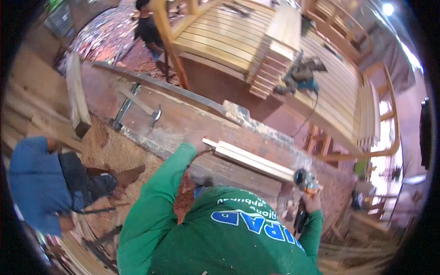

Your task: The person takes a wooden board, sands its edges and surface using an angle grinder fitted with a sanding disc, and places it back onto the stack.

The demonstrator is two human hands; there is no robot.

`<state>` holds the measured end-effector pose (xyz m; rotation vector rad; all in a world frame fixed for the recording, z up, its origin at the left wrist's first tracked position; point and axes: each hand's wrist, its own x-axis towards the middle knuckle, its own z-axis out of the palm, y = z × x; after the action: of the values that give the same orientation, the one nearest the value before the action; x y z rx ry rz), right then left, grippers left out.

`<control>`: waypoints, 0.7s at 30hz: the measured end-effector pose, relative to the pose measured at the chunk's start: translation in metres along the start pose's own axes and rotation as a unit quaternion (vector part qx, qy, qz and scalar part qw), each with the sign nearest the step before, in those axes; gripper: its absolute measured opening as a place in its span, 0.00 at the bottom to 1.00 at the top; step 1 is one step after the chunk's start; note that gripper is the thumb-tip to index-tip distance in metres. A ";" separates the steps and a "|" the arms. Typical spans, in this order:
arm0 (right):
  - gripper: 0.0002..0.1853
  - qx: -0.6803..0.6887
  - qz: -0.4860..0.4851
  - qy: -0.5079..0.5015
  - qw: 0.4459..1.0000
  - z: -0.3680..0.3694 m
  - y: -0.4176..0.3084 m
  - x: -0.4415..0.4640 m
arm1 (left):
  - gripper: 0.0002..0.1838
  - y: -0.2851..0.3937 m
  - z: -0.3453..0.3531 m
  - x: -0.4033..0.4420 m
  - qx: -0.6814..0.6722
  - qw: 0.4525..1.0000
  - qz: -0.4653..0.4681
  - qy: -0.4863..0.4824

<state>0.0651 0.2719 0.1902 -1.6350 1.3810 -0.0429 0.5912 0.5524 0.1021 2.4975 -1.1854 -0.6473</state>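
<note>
My right hand is wrapped round a small power tool with a round dark head, which looks like an angle grinder. The tool's head sits at the right end of a pale wooden piece, which lies lengthwise on the workbench. At the piece's narrow left end is my left hand, smeared, so its grip on the wood does not show. Farther left on the bench lies a hammer with a wooden handle and a metal head.
A metal clamp spans the bench's left part. Beyond stands a slatted wooden frame bearing stacked boards and a corded power tool. A person in blue is at the left; another person is behind the bench.
</note>
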 end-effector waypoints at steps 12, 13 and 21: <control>0.21 -0.052 -0.138 -0.101 0.984 0.143 -0.127 0.014 | 0.16 -0.022 0.042 0.045 0.101 0.986 0.081 -0.107; 0.22 -0.061 -0.109 -0.124 0.984 0.156 -0.148 0.008 | 0.17 -0.028 0.052 0.048 0.098 0.986 0.076 -0.110; 0.26 -0.116 -0.163 -0.141 0.970 0.227 -0.201 0.005 | 0.22 -0.026 0.005 0.029 0.047 0.982 0.159 -0.097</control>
<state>0.3443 0.3890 0.1989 -1.9650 0.9193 0.1589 0.6219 0.5454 0.0781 2.2817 -1.6761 -0.7735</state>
